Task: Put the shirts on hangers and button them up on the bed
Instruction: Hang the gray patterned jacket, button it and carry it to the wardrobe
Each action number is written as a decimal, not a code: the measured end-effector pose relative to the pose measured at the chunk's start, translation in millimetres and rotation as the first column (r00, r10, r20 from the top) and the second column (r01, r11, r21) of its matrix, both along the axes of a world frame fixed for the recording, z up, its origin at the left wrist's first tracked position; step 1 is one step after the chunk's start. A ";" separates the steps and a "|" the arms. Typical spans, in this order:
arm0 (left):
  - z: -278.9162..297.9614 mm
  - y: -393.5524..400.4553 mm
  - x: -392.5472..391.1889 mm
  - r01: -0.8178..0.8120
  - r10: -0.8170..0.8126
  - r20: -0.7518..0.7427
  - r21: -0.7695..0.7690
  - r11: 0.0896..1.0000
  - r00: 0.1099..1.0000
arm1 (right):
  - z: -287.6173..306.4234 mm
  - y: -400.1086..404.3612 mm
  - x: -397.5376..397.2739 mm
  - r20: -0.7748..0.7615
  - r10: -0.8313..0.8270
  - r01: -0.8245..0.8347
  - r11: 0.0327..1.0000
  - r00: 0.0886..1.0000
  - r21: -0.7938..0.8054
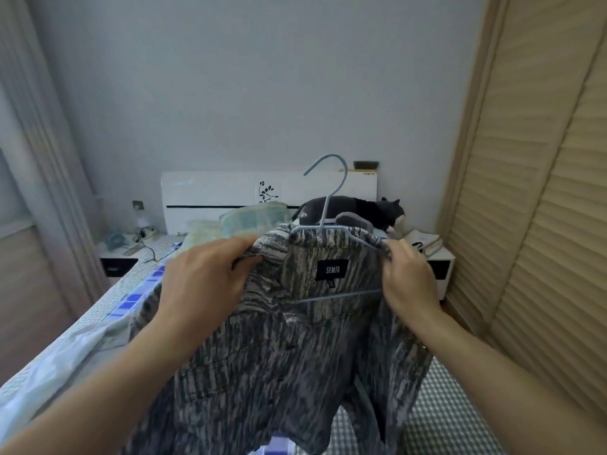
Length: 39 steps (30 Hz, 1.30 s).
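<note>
Left hand (210,274) pinches the left collar and shoulder of the grey streaked shirt (279,362). The shirt is held up between the 2 hands over the bed (108,313). The pale blue hanger (328,205) stands hook up, its bar running across. Right hand (407,277), nearer the hanger, pinches hanger arm and right shoulder together.
</note>
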<state>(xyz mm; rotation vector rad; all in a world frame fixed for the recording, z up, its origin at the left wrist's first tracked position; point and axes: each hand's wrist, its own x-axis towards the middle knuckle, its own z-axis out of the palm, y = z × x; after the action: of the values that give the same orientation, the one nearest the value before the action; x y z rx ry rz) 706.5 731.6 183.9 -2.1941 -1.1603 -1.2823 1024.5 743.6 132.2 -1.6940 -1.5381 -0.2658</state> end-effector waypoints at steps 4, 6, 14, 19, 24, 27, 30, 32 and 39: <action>-0.3 -8.1 17.6 -0.014 0.025 -0.100 0.107 0.994 0.995 | 48.3 -10.8 -13.4 0.055 0.097 -0.104 0.984 0.994 0.141; 3.1 -4.7 36.2 -0.020 0.026 -0.085 0.078 0.997 0.996 | 75.6 -16.4 -38.5 0.117 0.120 -0.134 0.983 0.986 0.124; 26.8 -9.8 39.6 0.160 -0.114 0.293 -0.136 0.978 0.949 | 93.2 -34.1 27.7 0.190 0.231 -0.231 0.973 0.954 -0.022; 31.4 -11.5 53.5 0.117 -0.112 0.066 -0.065 0.991 0.992 | 73.0 -35.7 41.0 0.252 0.251 -0.279 0.957 0.934 0.082; 19.9 6.2 30.6 0.054 -0.056 -0.063 -0.034 0.998 0.996 | 80.5 -52.1 74.5 0.254 0.112 -0.166 0.965 0.961 0.202; 11.1 3.6 38.3 0.068 -0.075 -0.052 -0.112 0.991 0.996 | 78.9 -59.4 62.6 0.294 0.062 -0.146 0.951 0.954 0.273; 5.8 -7.7 42.5 0.070 -0.082 -0.082 -0.130 0.989 0.993 | 75.7 -69.0 57.1 0.343 -0.020 -0.109 0.930 0.939 0.351; 4.6 -15.0 45.1 0.027 -0.032 -0.042 -0.123 0.992 0.999 | 70.6 -72.8 51.4 0.283 -0.085 -0.039 0.913 0.955 0.406; 7.8 -54.8 64.7 0.084 -0.069 0.124 -0.128 0.988 0.990 | 53.6 -121.6 47.9 0.058 -0.196 0.139 0.847 0.979 0.513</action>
<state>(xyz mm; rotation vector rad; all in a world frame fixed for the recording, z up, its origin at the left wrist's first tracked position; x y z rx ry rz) 771.2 676.8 191.7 -2.3045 -1.2504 -1.4237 1072.4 621.9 185.8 -1.4002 -1.2470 -0.7972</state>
